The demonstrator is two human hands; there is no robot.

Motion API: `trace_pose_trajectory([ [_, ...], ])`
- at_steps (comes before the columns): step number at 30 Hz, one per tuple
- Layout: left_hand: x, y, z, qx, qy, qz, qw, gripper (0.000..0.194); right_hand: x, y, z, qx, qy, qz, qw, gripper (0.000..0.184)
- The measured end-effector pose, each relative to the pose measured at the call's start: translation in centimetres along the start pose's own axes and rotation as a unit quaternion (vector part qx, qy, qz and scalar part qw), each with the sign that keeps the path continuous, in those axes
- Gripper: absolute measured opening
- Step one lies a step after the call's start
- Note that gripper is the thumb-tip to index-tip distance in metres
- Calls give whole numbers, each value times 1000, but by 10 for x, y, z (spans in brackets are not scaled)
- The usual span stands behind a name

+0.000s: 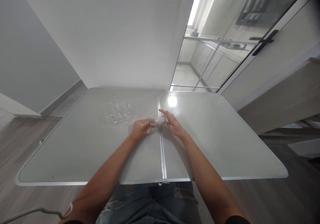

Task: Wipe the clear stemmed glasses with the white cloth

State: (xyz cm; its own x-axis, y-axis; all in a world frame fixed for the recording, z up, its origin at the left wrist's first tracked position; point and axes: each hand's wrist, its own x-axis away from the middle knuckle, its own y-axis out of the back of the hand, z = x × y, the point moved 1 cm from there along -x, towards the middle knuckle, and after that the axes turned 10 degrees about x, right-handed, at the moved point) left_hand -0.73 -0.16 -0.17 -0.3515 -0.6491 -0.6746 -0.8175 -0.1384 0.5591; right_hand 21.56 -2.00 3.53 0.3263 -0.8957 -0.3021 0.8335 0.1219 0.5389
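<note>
From my end I see the left hand (143, 128) closed around the narrow end of a clear glass (160, 120), while the right hand (174, 124) sits at its wide end with one digit stretched out, though I can't tell whether it truly grips. I have the glass lying sideways between both hands, above the metal seam (162, 147) of the pale counter (220, 137), something whitish showing at its bowl. Left of the hands, I see clustered clear glassware (118, 112) standing on the counter.
</note>
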Motion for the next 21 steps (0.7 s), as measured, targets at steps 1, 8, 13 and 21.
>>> trace_pose_trajectory([
  [1, 0, 0, 0, 21, 5, 10, 1000, 30, 0, 0, 2, -26, -9, 12, 1000, 78],
  [8, 1, -4, 4, 96, 44, -5, 994, 31, 0, 17, 6, -23, -115, -174, 978, 36],
  [13, 1, -4, 7, 122, 71, -31, 990, 28, 8, 33, 37, 143, -154, -163, 964, 26],
  [21, -1, -2, -2, 143, 75, 49, 986, 34, 136, 11, 98, -100, -49, -39, 993, 19],
])
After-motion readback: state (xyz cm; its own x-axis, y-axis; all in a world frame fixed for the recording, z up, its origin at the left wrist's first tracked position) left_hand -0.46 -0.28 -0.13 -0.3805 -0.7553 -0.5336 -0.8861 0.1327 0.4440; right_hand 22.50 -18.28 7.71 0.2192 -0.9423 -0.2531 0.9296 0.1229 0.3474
